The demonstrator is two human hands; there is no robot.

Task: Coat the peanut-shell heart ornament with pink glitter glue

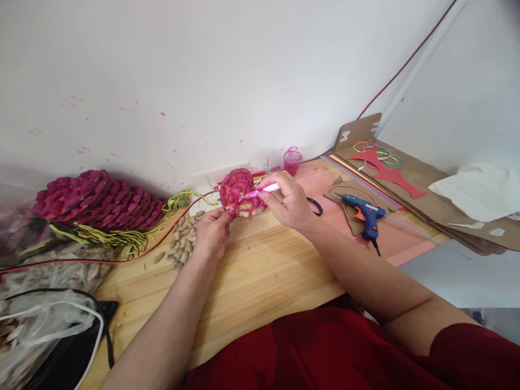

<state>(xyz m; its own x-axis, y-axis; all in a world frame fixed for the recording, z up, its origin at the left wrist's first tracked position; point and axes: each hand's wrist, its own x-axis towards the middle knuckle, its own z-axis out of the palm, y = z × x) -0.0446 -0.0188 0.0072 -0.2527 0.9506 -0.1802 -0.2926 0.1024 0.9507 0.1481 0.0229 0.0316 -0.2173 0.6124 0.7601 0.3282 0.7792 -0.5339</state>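
Note:
My left hand [211,233] pinches the lower edge of a round disc covered with peanut shells [239,192], most of them painted magenta and a few at the bottom bare. My right hand [289,203] is closed on a pink-handled brush [264,190] whose tip touches the disc's face. A small plastic cup of pink paint [292,161] stands just behind, by the wall.
A heap of loose peanut shells [182,238] lies left of my hand. Finished magenta discs [97,197] are stacked at the left. A blue glue gun [364,213], scissors [314,206], cardboard with rubber bands [379,157] and plastic bags [36,319] surround the wooden board [260,271].

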